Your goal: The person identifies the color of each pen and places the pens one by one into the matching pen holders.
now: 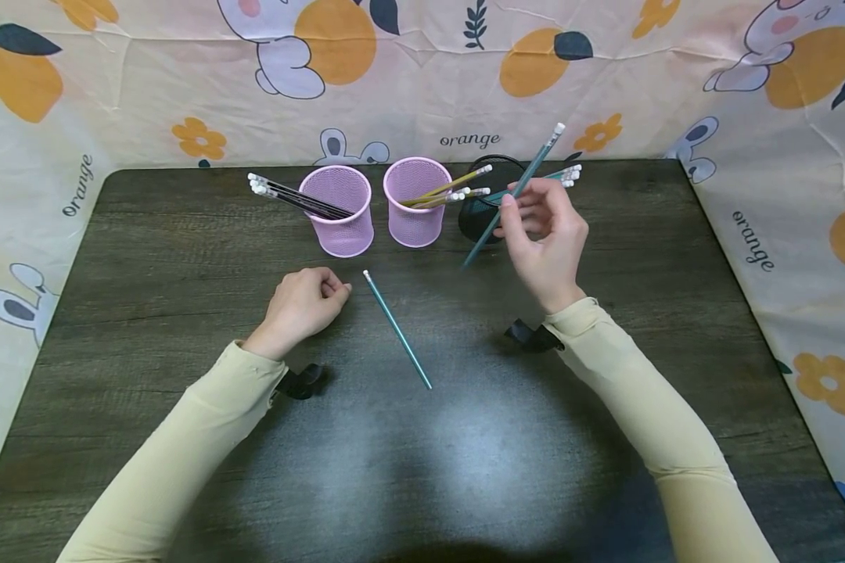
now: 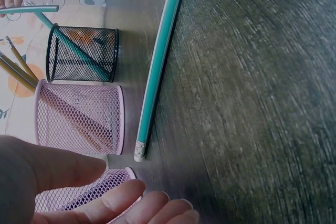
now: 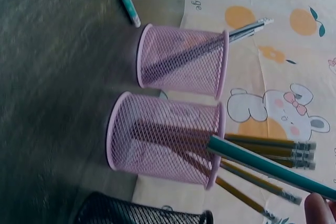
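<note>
My right hand [image 1: 548, 238] pinches a teal pencil [image 1: 539, 156] between thumb and fingers, its white eraser end up and its other end slanting down to the left. That hand is in front of a black mesh pen cup [image 1: 473, 224], which it partly hides; more teal pencils [image 1: 569, 175] lean out of this cup. A second teal pencil [image 1: 397, 331] lies on the table, eraser end away from me. To its left, my left hand [image 1: 304, 303] hovers or rests near the tabletop with loosely curled fingers, holding nothing. In the left wrist view, its thumb and fingers stand apart.
Two pink mesh pen cups stand at the back. The left cup [image 1: 346, 241] holds black pencils [image 1: 289, 195]; the middle cup [image 1: 415, 228] holds yellow pencils [image 1: 442, 192]. A printed cloth [image 1: 422, 94] hangs behind the dark wooden table [image 1: 183, 234] and flanks both sides.
</note>
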`<state>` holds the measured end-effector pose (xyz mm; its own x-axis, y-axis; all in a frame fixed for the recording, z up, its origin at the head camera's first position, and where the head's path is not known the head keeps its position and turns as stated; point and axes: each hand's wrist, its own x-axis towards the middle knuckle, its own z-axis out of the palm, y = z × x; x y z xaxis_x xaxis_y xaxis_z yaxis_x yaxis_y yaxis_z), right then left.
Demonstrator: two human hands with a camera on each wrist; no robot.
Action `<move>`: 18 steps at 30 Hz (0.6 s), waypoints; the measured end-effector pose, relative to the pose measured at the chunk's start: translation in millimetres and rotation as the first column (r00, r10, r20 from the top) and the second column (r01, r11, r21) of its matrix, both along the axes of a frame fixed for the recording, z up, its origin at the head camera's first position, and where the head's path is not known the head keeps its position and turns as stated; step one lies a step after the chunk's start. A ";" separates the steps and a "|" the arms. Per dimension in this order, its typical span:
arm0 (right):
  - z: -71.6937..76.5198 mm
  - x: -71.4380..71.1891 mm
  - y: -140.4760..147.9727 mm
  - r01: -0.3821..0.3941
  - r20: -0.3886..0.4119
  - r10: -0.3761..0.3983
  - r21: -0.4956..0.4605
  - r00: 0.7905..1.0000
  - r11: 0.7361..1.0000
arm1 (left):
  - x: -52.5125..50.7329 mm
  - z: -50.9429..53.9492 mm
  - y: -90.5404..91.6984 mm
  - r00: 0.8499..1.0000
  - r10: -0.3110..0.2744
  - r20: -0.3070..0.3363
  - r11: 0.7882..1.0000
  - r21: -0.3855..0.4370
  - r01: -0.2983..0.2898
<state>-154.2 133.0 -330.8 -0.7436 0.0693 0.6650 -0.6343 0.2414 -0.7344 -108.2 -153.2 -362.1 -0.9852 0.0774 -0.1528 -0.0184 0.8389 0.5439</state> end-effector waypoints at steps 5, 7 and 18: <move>3.7 -4.9 5.1 0.061 0.014 -0.061 -0.017 0.998 0.998 | -0.4 0.1 0.4 1.000 -0.005 0.000 1.000 0.000 0.005; 5.1 -6.4 6.2 0.090 0.020 -0.090 -0.025 0.996 0.996 | -0.3 0.1 0.5 1.000 -0.006 0.001 1.000 0.001 0.006; 7.8 -12.7 6.6 0.227 0.045 -0.223 -0.111 0.974 0.968 | 0.3 -0.9 0.3 1.000 -0.013 0.003 1.000 0.007 0.013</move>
